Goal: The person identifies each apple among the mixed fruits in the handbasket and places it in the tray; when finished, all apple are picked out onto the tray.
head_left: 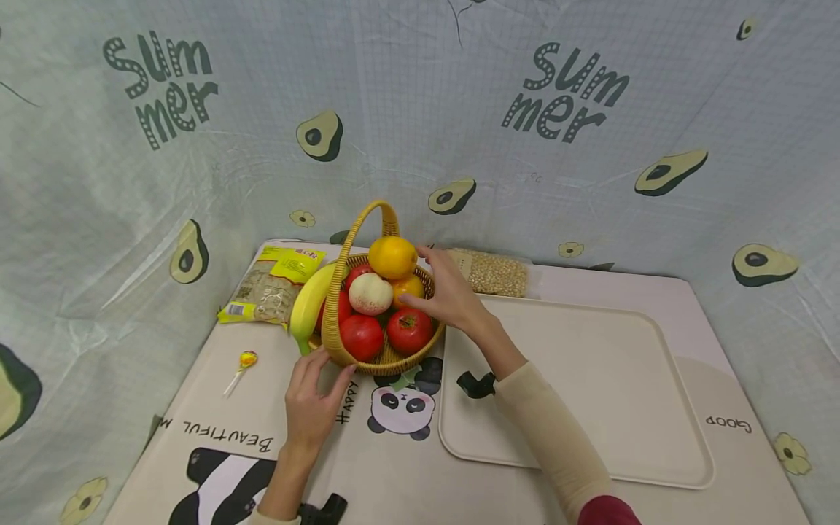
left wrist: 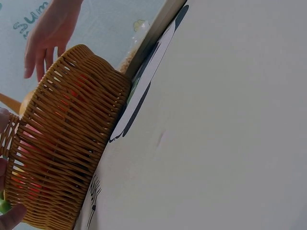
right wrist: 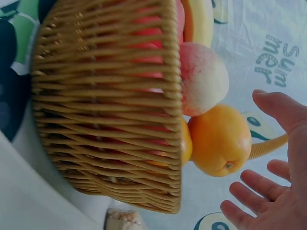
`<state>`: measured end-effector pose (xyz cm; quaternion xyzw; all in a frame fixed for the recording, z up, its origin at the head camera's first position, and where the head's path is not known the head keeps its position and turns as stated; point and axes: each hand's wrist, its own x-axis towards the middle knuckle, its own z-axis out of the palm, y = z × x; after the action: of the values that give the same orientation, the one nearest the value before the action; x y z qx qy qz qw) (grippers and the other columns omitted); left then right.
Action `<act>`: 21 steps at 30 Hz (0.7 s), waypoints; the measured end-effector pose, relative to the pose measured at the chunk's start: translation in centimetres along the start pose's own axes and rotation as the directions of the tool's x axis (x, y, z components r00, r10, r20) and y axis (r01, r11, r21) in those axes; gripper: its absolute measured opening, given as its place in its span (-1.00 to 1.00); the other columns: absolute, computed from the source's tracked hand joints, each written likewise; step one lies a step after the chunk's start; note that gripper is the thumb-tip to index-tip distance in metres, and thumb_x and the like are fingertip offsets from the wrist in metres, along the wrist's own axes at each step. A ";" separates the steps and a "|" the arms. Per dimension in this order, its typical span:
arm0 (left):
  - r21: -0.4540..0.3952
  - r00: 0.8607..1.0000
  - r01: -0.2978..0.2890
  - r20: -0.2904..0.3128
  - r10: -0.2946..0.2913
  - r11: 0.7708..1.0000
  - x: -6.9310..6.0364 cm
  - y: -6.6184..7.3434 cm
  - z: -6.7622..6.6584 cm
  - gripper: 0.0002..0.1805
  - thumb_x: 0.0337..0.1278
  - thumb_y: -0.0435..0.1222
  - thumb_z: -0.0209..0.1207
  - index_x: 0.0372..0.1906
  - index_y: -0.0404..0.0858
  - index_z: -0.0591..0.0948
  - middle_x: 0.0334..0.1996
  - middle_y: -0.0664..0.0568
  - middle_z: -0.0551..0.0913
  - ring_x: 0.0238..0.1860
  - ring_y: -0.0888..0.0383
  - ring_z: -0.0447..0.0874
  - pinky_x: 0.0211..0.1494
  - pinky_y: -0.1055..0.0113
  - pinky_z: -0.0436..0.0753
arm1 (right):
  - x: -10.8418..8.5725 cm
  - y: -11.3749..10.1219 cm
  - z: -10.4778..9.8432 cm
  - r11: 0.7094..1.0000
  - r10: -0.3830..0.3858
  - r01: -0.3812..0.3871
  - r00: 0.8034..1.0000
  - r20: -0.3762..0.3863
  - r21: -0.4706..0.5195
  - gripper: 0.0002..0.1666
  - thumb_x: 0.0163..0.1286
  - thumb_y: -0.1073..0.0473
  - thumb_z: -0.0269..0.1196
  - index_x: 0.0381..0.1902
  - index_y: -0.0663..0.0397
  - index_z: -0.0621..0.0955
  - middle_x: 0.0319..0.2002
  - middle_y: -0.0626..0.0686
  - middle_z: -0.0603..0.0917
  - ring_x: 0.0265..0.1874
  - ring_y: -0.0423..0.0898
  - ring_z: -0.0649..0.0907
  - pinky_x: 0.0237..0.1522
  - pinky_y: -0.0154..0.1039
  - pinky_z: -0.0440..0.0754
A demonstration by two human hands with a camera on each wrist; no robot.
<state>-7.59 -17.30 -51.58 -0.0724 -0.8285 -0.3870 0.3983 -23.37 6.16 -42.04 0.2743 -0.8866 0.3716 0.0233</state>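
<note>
A woven basket (head_left: pixel 394 364) with a tall arched handle (head_left: pixel 333 321) holds fruit. A whitish peach (head_left: pixel 370 294), several red fruits (head_left: pixel 362 337), a banana (head_left: pixel 308 306) and two oranges show, one orange (head_left: pixel 392 257) on top. My right hand (head_left: pixel 449 292) is spread at the basket's right side, beside the top orange. In the right wrist view, its thumb and fingers (right wrist: pixel 259 191) are apart from that orange (right wrist: pixel 219 140). My left hand (head_left: pixel 313 397) touches the basket's near side around the handle's foot, thumb apart from the fingers. The left wrist view shows only its fingertips (left wrist: pixel 13 216) against the basket (left wrist: pixel 72 129).
A beige tray (head_left: pixel 590 386) lies right of the basket. Behind it is a clear bag of pale grains (head_left: pixel 495 274). A yellow-labelled food packet (head_left: pixel 269 288) and a lollipop (head_left: pixel 241 370) lie to the left. A printed curtain (head_left: pixel 407 109) hangs behind the table.
</note>
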 end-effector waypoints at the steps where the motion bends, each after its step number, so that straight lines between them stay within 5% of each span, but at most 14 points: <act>1: -0.001 1.000 -0.001 0.000 0.001 1.000 0.0 0.0 0.0 -0.45 -0.26 -0.45 0.53 0.01 -0.37 0.68 -0.06 -0.19 0.69 0.06 -0.07 0.64 0.35 0.69 0.40 | -0.3 0.0 0.1 1.000 -0.002 0.002 1.000 0.000 0.001 0.07 0.20 -0.20 0.43 0.52 0.08 0.23 0.42 0.13 0.40 0.42 0.06 0.39 0.50 0.06 0.38; 10: -0.004 1.000 -0.003 -0.001 0.003 1.000 0.0 0.0 0.0 -0.48 -0.22 -0.44 0.51 0.01 -0.38 0.68 -0.05 -0.20 0.69 0.05 -0.09 0.63 0.36 0.69 0.40 | -2.3 0.2 1.0 1.000 -0.023 0.023 1.000 0.019 0.007 0.02 0.15 -0.17 0.46 0.45 0.10 0.32 0.37 0.15 0.47 0.35 0.13 0.45 0.50 0.16 0.33; 21: -0.007 1.000 -0.003 -0.003 0.003 1.000 0.0 0.0 0.0 -0.49 -0.17 -0.39 0.51 0.02 -0.37 0.68 -0.05 -0.21 0.69 0.05 -0.09 0.64 0.35 0.69 0.40 | -4.2 0.0 1.9 0.989 0.021 -0.013 0.998 0.058 -0.145 -0.02 0.12 -0.24 0.44 0.38 0.13 0.42 0.31 0.14 0.54 0.34 0.10 0.48 0.48 0.15 0.33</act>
<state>-7.61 -17.33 -51.61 -0.0745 -0.8264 -0.3893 0.3999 -19.51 6.85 -44.39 0.2753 -0.9138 0.2984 0.0137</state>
